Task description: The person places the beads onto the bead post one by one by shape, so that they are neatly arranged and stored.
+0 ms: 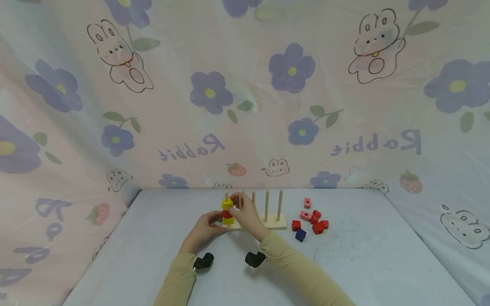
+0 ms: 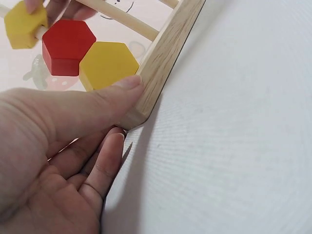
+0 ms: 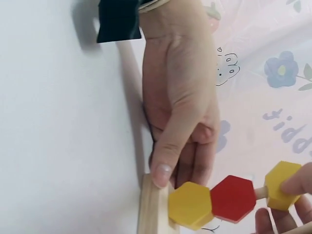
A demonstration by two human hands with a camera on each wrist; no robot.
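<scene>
A wooden peg stand (image 1: 275,224) with several upright pegs stands on the table. At its left end my left hand (image 1: 203,230) grips the base, thumb (image 2: 109,97) on top and fingers curled beneath. On the leftmost peg a yellow hexagonal bead (image 2: 109,63) sits lowest, touching a red hexagonal bead (image 2: 68,45) above it. Higher on that peg, a second yellow hexagonal bead (image 3: 281,183) is pinched by my right hand (image 1: 246,213). A short length of bare peg (image 3: 262,192) separates it from the red one. The other pegs carry no beads.
Right of the stand lie loose beads: a dark blue one (image 1: 300,235), two pink ones, the farther (image 1: 307,202) and the nearer (image 1: 305,215), and several red ones (image 1: 317,228). A printed cloth (image 1: 245,127) hangs behind the white table (image 1: 363,263).
</scene>
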